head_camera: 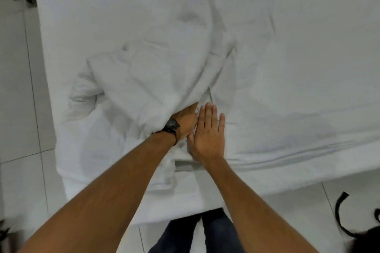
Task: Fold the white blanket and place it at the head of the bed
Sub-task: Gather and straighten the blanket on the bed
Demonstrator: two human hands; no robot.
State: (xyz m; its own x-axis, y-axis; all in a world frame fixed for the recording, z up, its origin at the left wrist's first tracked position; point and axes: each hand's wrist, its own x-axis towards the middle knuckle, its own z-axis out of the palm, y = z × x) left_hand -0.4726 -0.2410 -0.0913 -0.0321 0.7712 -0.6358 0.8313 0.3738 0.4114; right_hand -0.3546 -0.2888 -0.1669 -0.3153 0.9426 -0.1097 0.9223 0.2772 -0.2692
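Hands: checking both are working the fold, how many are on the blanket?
2. The left hand, wearing a dark watch, is partly tucked under a raised fold of the white blanket. The right hand lies flat beside it.

The white blanket [152, 80] lies rumpled in the middle-left of the frame, on the bed [298, 57], which fills most of the frame. Its upper layer is bunched into soft folds, and part of it drapes over the bed's near edge at lower left. The bed's sheet is white and lightly creased.
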